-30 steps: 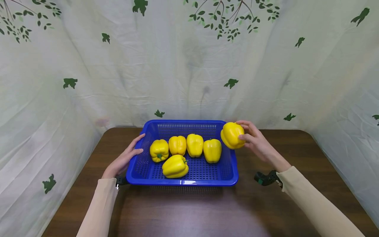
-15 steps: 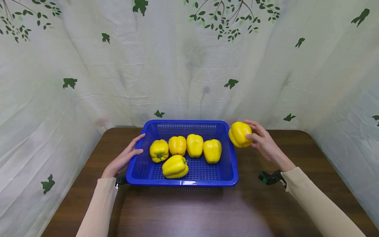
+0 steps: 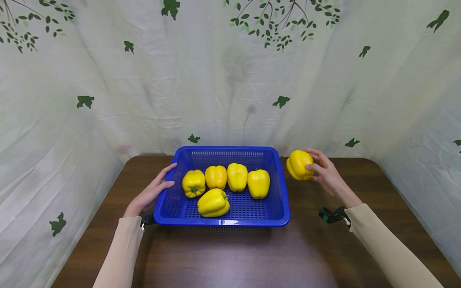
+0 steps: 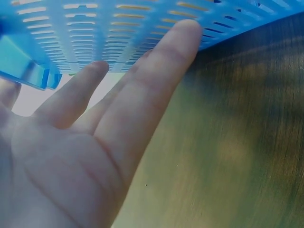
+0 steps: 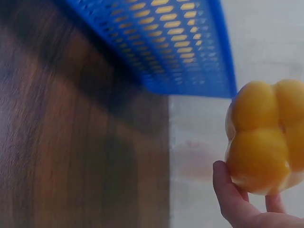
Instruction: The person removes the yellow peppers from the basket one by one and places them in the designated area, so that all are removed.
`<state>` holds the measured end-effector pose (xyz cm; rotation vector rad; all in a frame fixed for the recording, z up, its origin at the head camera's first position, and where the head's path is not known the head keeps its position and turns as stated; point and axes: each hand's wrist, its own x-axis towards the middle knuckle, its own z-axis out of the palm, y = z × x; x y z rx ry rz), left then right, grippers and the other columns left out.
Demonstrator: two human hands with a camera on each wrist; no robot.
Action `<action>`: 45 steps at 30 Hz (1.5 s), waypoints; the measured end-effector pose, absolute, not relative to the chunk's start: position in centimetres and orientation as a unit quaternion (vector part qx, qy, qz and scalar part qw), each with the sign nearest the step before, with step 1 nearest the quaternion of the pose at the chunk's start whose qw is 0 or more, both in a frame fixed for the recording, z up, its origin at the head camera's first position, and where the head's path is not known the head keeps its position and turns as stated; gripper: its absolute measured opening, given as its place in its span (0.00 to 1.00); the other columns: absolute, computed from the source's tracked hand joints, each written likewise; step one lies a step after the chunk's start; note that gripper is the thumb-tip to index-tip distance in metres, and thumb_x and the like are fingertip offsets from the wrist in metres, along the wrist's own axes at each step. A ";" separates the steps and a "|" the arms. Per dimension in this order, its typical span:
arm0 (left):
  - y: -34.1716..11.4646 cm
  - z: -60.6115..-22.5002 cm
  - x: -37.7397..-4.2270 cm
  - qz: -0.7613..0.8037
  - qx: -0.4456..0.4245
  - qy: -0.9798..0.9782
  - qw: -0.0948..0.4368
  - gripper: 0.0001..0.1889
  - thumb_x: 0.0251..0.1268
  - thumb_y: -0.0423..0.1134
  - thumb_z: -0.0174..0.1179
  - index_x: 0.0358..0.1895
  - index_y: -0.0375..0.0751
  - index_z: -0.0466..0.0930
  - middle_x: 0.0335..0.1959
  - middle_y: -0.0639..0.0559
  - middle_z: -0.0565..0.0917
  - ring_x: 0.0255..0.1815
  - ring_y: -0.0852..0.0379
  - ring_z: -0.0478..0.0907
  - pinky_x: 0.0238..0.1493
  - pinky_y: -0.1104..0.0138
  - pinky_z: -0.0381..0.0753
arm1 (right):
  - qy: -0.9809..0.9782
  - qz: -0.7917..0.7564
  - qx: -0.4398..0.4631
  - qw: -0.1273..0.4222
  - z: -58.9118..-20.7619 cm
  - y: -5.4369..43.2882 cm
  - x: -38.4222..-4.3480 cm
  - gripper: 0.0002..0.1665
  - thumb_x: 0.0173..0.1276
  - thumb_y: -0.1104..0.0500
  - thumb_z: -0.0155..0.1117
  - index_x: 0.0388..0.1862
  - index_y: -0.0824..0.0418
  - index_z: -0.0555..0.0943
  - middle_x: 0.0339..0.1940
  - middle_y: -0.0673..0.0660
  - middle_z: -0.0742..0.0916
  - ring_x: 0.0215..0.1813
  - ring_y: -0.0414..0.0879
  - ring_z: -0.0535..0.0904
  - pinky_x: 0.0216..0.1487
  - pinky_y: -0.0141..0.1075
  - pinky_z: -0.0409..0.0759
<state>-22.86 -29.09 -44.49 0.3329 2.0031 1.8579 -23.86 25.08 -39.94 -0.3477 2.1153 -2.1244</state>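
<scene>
While the left hand lies spread against the rectangular blue perforated plastic basket at its right, which bears five glossy yellow bell peppers, the right hand pinches a sixth, blocky yellow bell pepper left of its palm, outside the basket

– Can make out the whole held pepper in the right wrist view?
– No, runs off the right edge.
– And in the left?
– Can't see the whole basket, cut by the top edge; can't tell the peppers apart through it.
</scene>
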 end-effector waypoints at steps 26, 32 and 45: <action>-29.1 -44.7 -22.7 0.661 0.095 0.719 0.193 0.33 0.76 0.44 0.46 0.77 0.62 0.41 0.75 0.39 0.42 0.62 0.30 0.63 0.51 0.47 0.75 | 0.750 -0.656 -0.071 0.049 -45.1 26.1 -25.4 0.31 0.73 0.59 0.55 0.71 0.62 0.58 0.65 0.65 0.62 0.55 0.50 0.67 0.48 0.39 0.76; -29.0 -44.7 -22.7 0.663 0.097 0.717 0.191 0.32 0.76 0.44 0.45 0.77 0.62 0.41 0.75 0.41 0.40 0.64 0.29 0.59 0.52 0.47 0.74 | 0.761 -0.644 -0.062 0.051 -46.2 26.0 -25.8 0.32 0.73 0.58 0.55 0.71 0.63 0.58 0.67 0.67 0.60 0.58 0.56 0.64 0.48 0.43 0.76; -29.0 -44.8 -22.7 0.663 0.102 0.718 0.185 0.32 0.76 0.44 0.44 0.76 0.63 0.41 0.75 0.41 0.40 0.65 0.29 0.58 0.53 0.48 0.74 | 0.782 -0.618 -0.064 0.043 -46.7 25.6 -26.0 0.32 0.71 0.59 0.57 0.70 0.64 0.60 0.67 0.69 0.60 0.56 0.57 0.64 0.41 0.35 0.75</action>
